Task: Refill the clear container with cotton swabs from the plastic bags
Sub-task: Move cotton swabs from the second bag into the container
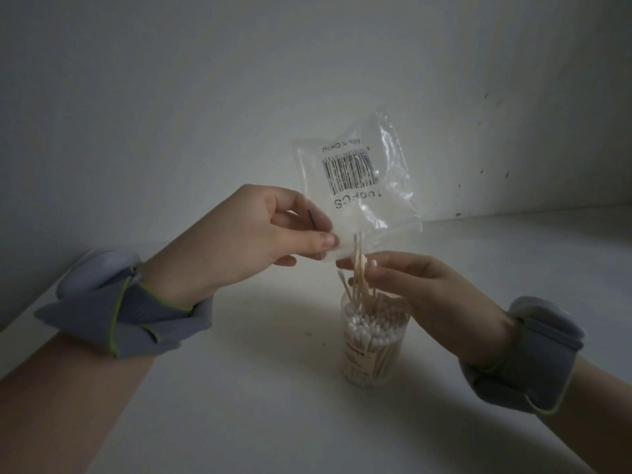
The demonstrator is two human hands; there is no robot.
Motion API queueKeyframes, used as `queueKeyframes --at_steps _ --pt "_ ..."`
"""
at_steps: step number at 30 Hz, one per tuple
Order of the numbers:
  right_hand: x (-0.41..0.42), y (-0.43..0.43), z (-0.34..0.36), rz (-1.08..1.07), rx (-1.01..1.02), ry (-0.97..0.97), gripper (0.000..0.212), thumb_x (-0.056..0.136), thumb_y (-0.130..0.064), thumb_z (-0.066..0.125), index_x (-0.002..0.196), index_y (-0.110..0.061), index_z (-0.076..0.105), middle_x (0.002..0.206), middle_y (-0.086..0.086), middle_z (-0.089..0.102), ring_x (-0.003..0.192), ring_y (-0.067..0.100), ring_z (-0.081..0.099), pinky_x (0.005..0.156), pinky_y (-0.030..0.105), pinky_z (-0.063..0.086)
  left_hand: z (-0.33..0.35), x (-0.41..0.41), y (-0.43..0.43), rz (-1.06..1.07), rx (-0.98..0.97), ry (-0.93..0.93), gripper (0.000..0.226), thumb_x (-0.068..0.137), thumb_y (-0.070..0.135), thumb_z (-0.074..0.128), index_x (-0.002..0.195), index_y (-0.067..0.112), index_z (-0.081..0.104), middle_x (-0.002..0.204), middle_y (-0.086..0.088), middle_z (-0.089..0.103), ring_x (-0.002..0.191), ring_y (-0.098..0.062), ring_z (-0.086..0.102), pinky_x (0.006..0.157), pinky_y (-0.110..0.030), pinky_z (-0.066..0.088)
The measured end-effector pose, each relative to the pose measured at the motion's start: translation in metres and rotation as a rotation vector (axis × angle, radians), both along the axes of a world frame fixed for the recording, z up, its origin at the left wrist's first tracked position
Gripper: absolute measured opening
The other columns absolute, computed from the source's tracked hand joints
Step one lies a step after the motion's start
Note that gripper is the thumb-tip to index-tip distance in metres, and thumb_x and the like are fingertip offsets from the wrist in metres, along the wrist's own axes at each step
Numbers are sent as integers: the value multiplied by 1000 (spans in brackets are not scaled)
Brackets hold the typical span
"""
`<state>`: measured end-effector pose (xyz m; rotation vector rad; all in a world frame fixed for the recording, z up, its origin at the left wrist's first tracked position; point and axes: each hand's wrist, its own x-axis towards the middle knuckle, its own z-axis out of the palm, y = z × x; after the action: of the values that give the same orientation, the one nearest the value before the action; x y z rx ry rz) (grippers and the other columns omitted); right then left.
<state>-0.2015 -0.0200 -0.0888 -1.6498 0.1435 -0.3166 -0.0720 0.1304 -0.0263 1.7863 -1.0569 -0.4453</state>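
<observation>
A clear round container (374, 350) stands on the white table, packed with white-tipped cotton swabs. My left hand (260, 241) pinches the lower corner of a clear plastic bag (359, 186), held upside down above the container; its barcode label faces me. A few wooden-stick swabs (358, 265) hang from the bag's mouth into the container. My right hand (420, 292) is at the bag's mouth, fingers closed around those swabs just above the container's rim.
The white table (256, 388) meets a pale wall close behind. A rounded grey-white object (99, 265) lies behind my left wrist. Grey cuffs wrap both wrists. Dark specks mark the wall at the right.
</observation>
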Motion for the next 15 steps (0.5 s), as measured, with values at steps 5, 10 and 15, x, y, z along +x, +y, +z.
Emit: queueKeyframes --at_steps 5,10,15 --pt "6 3 1 19 25 -18 24 74 -24 63 93 -17 75 96 4 73 92 17 67 79 21 53 -2 -2 -1 -11 7 0 8 75 18 73 79 19 66 78 4 76 74 -6 72 64 -15 53" --pt "2 1 -5 22 67 -6 21 75 -20 67 95 -13 73 100 -2 73 95 10 67 74 15 51 -2 -2 -1 -6 8 5 8 74 18 73 79 19 67 79 3 76 75 -7 72 67 -17 53" --pt "1 -1 -6 7 55 1 28 73 -22 63 98 -14 73 95 6 72 87 16 67 77 22 54 -3 -3 -2 -10 5 12 8 74 18 73 79 20 66 78 4 76 75 -7 72 67 -17 53"
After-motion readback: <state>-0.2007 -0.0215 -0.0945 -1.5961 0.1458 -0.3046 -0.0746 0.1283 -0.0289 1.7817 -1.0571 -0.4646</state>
